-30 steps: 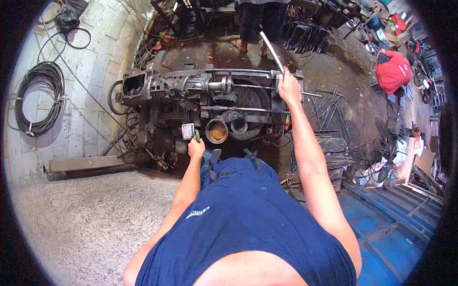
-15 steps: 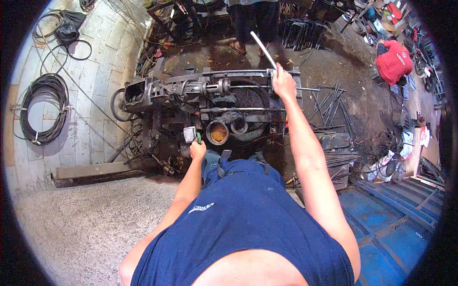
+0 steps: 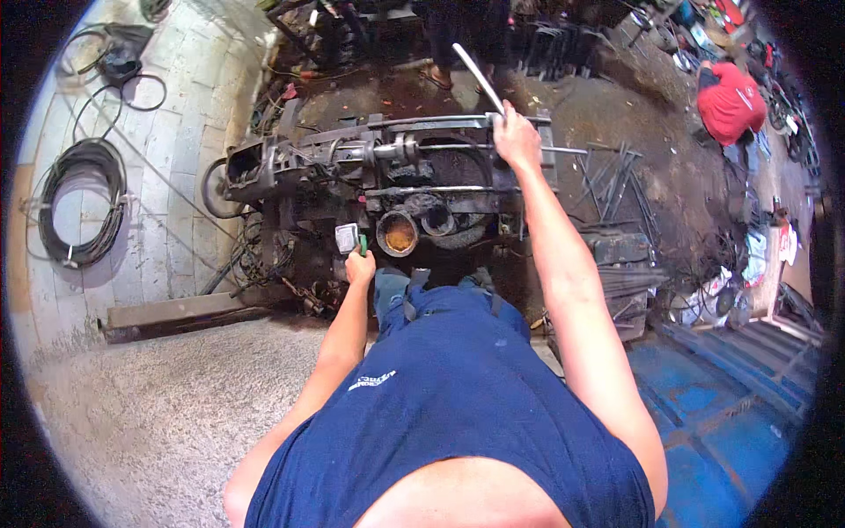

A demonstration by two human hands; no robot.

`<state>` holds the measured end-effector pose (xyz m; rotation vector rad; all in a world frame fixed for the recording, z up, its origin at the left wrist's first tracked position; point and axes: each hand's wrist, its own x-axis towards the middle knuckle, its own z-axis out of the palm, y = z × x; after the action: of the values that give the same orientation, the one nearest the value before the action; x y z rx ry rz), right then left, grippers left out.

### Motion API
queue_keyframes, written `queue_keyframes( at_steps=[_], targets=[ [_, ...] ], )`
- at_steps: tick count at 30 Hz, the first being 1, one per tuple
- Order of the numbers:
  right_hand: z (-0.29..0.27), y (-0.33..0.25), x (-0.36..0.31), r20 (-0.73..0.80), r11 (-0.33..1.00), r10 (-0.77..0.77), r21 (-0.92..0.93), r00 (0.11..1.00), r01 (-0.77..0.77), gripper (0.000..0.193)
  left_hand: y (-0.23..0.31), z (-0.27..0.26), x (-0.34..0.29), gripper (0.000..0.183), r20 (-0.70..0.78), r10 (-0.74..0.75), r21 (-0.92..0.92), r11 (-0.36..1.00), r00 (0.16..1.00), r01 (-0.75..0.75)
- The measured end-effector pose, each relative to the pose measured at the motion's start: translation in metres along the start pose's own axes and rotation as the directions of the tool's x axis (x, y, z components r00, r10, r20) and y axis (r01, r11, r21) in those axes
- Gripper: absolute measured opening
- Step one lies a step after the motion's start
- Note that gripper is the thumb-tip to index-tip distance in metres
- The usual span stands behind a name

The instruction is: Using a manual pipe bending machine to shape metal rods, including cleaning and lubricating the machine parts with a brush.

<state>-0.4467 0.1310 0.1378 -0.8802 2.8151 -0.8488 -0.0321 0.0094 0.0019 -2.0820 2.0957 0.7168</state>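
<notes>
Dark machine (image 3: 352,156) at twelve o'clock; cable coil (image 3: 82,253) at nine, loose rods (image 3: 616,182) at two. Right hand (image 3: 518,139) wraps a pale bar (image 3: 480,78) at one; a round pot (image 3: 398,234) crowds the three-o'clock side of the green-handled tool (image 3: 349,238) the left hand (image 3: 360,267) grips.

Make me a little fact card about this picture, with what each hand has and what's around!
Left hand: gripping a green-handled tool with a pale, squarish head
Right hand: gripping a long, pale metal bar
Ahead: long dark metal machine
Near left hand: round, grey-rimmed container, orange-brown inside
Far left: black cable coil
Upper right: person in a red shirt
</notes>
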Motion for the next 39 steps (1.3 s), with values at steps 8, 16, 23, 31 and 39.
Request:
queue_keyframes(
  at_steps=[8, 16, 23, 31, 39],
  targets=[
    [0.027, 0.001, -0.098, -0.408, 0.873, -0.298, 0.249, 0.863, 0.419, 0.029, -0.013, 0.01, 0.014, 0.047, 0.026, 0.121, 0.012, 0.993, 0.992, -0.121],
    [0.118, 0.122, -0.214, 0.028, 0.718, 0.643, 0.326, 0.765, -0.615, 0.025, -0.005, 0.007, 0.013, 0.049, 0.046, 0.121, 0.049, 0.991, 0.992, -0.123],
    [0.132, 0.164, -0.145, 0.07, 0.546, 0.794, 0.354, 0.604, -0.759, 0.04, -0.006, 0.0, 0.008, 0.055, 0.142, 0.152, 0.039, 0.986, 0.978, -0.159],
    [0.145, 0.147, -0.124, 0.121, 0.283, 0.936, 0.303, 0.332, -0.91, 0.062, -0.028, -0.001, 0.011, 0.052, 0.175, 0.181, -0.072, 0.983, 0.968, -0.17],
    [0.162, 0.171, -0.141, 0.117, 0.44, 0.823, 0.489, 0.556, -0.754, 0.022, -0.02, -0.013, 0.002, 0.051, 0.177, 0.196, -0.192, 0.968, 0.965, -0.162]
  ],
)
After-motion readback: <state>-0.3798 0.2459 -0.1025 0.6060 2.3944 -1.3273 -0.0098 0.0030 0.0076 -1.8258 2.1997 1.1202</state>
